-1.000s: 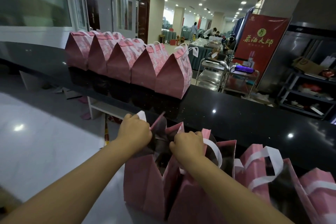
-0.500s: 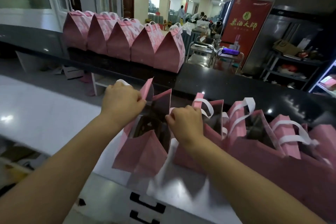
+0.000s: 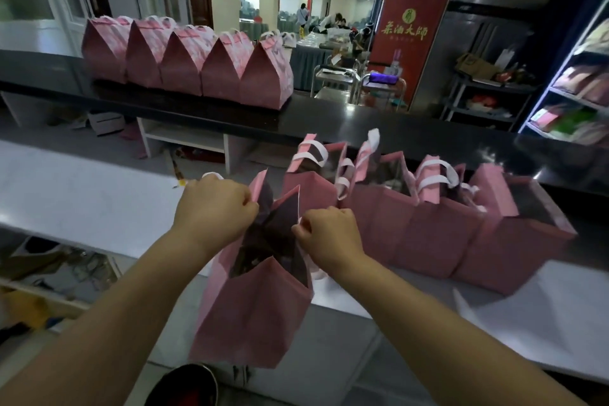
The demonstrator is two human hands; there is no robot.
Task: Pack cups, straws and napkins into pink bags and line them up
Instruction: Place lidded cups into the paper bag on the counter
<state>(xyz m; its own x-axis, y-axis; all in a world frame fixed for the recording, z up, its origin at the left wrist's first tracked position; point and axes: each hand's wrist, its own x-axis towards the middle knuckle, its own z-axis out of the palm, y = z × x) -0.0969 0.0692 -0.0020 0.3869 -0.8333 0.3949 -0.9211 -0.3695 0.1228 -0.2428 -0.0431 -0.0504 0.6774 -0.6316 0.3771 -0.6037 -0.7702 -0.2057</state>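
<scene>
A pink bag hangs in front of me, its mouth partly folded in. My left hand grips the bag's left top edge and white handle. My right hand pinches the right top edge. What lies inside is dark and hard to make out. To its right, several open pink bags with white handles stand in a row on the white counter. Several shut pink bags are lined up on the black ledge at the back left.
A red banner and metal carts stand behind the ledge. Shelves with goods are on the right. A dark round container sits below the bag. People are far off in the hall.
The held bag has come off the counter row toward me and lower, still held by both hands. My view has dropped, so more of the counter and the open bags shows.
</scene>
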